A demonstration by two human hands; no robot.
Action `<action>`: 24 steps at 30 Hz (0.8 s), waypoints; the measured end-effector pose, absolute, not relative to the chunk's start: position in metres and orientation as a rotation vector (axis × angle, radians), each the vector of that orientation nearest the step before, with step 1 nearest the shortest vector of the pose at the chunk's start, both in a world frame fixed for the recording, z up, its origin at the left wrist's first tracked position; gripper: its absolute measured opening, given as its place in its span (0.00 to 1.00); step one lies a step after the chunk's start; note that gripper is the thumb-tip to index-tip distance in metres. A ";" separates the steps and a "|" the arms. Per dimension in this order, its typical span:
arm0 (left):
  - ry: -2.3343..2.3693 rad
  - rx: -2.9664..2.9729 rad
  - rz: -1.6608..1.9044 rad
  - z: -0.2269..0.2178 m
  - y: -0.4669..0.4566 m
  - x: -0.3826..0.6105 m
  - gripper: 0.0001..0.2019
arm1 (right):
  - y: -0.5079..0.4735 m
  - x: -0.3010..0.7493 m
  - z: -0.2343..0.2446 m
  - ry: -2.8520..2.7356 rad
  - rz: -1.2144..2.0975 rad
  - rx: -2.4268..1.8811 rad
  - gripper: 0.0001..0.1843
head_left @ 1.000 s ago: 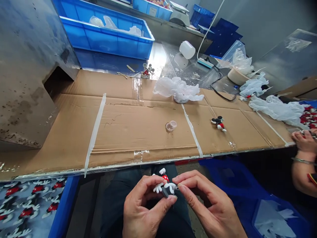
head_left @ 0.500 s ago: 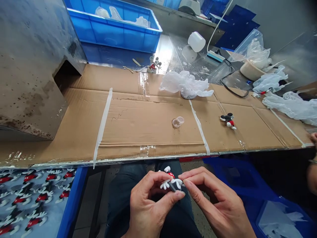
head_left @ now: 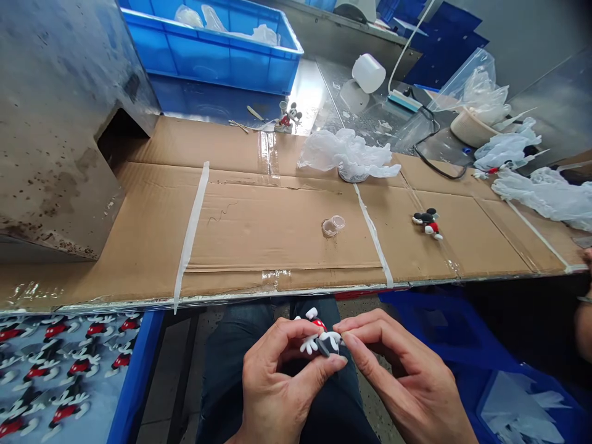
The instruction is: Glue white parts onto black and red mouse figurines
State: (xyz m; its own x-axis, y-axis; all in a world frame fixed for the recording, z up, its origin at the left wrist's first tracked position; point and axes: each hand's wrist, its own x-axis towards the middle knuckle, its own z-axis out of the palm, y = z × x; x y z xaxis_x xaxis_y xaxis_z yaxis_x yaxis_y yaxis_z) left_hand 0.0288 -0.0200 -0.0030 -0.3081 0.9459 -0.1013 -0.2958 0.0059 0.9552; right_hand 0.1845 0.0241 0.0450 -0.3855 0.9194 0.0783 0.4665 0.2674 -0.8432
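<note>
A small cartoon mouse figurine (head_left: pixel 329 345) in black, white and red is held over my lap, just below the table's front edge. My left hand (head_left: pixel 289 370) grips it between thumb and fingers, with a white glove part sticking out to the side. Its red part and a white foot point up and away from me. Thumb and fingertips of my right hand (head_left: pixel 398 364) pinch the figurine's right end. What exactly lies under those fingertips is mostly hidden.
Cardboard (head_left: pixel 277 228) covers the table, bearing a small clear cup (head_left: pixel 330 227), another mouse figurine (head_left: pixel 428 223) and a crumpled plastic bag (head_left: pixel 349 154). A metal box (head_left: pixel 60 135) stands left. Below it, a blue-rimmed tray (head_left: pixel 134 394) holds several figurines. A person's hand shows far right.
The camera view has shifted slightly. Both hands keep almost the same grip on the figurine.
</note>
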 end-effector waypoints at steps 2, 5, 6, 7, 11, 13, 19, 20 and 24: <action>1.245 0.790 1.526 -0.003 -0.020 0.029 0.12 | 0.025 0.183 0.046 -1.987 0.991 -1.243 0.08; 1.272 0.833 1.535 -0.003 -0.019 0.030 0.11 | 0.026 0.180 0.048 -2.024 0.952 -1.241 0.09; 1.285 0.849 1.537 -0.003 -0.019 0.030 0.11 | 0.026 0.179 0.049 -2.034 0.937 -1.238 0.09; 1.298 0.864 1.536 -0.003 -0.019 0.030 0.11 | 0.026 0.178 0.049 -2.040 0.923 -1.230 0.09; 1.330 0.836 1.515 -0.006 -0.020 0.031 0.10 | 0.025 0.176 0.046 -2.033 0.918 -1.187 0.10; 1.332 0.795 1.513 -0.007 -0.022 0.032 0.10 | 0.025 0.175 0.043 -2.011 0.943 -1.172 0.10; 1.342 0.692 1.529 -0.007 -0.023 0.036 0.09 | 0.025 0.174 0.035 -1.878 1.053 -1.211 0.10; 1.345 0.684 1.538 -0.006 -0.022 0.036 0.09 | 0.025 0.174 0.034 -1.853 1.076 -1.225 0.11; 1.385 0.693 1.569 -0.002 -0.018 0.033 0.08 | 0.024 0.180 0.032 -1.821 1.038 -1.288 0.11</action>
State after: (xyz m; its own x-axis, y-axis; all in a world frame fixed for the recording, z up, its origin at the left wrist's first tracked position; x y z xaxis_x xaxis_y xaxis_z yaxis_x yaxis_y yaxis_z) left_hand 0.0327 -0.0178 -0.0021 -0.4353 0.8877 -0.1499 -0.2591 0.0360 0.9652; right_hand 0.1804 0.0238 0.0318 -0.2897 0.9542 0.0743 0.4226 0.1972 -0.8846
